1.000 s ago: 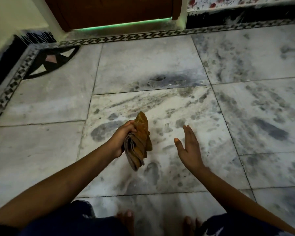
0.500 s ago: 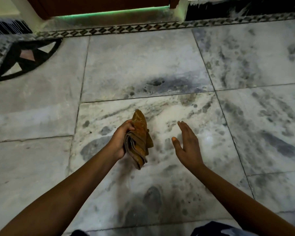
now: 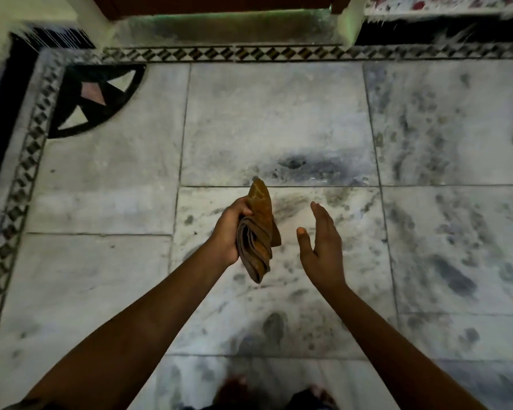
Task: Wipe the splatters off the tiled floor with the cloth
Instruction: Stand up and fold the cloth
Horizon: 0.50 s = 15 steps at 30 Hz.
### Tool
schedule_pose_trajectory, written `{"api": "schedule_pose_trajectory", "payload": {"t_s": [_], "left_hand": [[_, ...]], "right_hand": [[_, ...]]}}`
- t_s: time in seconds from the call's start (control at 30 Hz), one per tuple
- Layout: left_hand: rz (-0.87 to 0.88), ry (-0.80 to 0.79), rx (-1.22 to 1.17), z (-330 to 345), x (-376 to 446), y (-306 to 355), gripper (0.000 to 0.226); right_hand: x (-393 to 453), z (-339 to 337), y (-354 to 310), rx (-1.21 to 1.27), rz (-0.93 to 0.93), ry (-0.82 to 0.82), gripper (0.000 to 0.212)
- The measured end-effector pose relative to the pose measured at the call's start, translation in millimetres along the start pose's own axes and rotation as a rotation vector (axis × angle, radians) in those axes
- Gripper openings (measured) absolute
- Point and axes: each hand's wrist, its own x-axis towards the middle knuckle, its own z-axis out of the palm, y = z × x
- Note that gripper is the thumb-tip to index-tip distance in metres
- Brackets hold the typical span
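- Corner inlay of dark fan-shaped tile (image 3: 92,99) now shows more fully; the view has pulled back.
- Left hand (image 3: 228,229) stays clamped on the folded rust-brown cloth (image 3: 259,232), held clear above the grey-streaked marble tiled floor (image 3: 279,119).
- Right hand (image 3: 320,247) remains spread, empty, beside it.
- Dark splatters (image 3: 296,164) lie untouched; wiping hasn't begun.

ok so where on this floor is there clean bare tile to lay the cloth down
Cleanest: the tiles left of the left hand, toward the patterned border. Dark marks crowd the tile under the cloth and those right of the right hand.
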Motion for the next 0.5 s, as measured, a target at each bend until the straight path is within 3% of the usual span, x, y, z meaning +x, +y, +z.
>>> {"api": "schedule_pose_trajectory", "payload": {"t_s": [0.3, 0.5], "left_hand": [[-0.003, 0.042, -0.014, 65.9, -210.8, 87.1, 0.034], [0.034, 0.044, -0.121, 119.6, -369.2, 135.3, 0.032]], "right_hand": [[-72.1, -124.4, -180.6, 0.087, 0.058, -0.041, 0.057], [-118.2, -206.0, -294.7, 0.088, -0.003, -0.083, 0.048]]}}
